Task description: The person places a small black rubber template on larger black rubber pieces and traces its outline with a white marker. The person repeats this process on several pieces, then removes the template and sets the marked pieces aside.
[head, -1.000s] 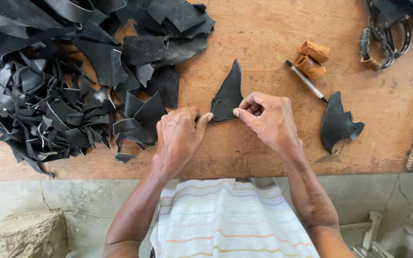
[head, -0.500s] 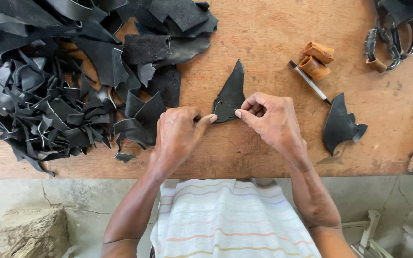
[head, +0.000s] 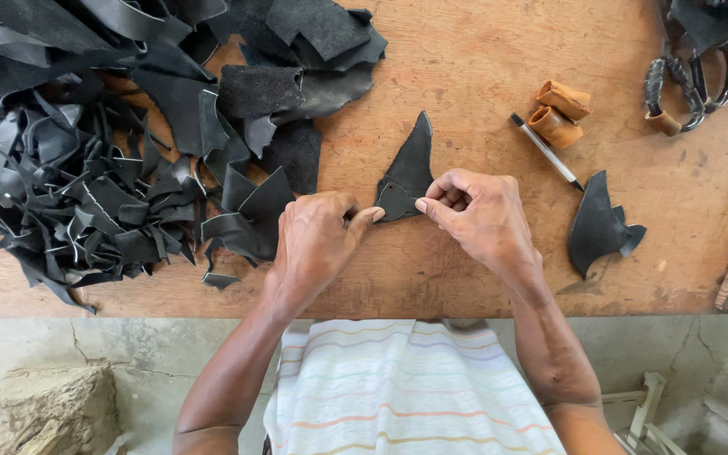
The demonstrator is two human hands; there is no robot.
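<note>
Left hand [head: 318, 240] and right hand [head: 478, 219] both pinch the bottom edge of a black pointed triangular leather piece [head: 409, 168], thumb and fingertips closed on it from either side. Piece lies flat on the worn wooden bench [head: 482, 59], tip pointing away from the person, about mid-bench.

Around it:
- Big heap of black leather scraps and strips [head: 111, 160] fills the left half, its nearest offcuts touching the left hand's knuckles.
- Slim black-and-silver pen [head: 547, 152] lies diagonally just beyond the right hand.
- Two small rolls of tan leather [head: 559, 112] next to the pen's far end.
- Second black pointed leather cut-out [head: 598, 226] right of the right hand, apart from it.
- Dark metal shears with wrapped handles [head: 691, 84] at the far right corner.

Striped pale cloth [head: 406, 388] covers the lap below the bench edge.
</note>
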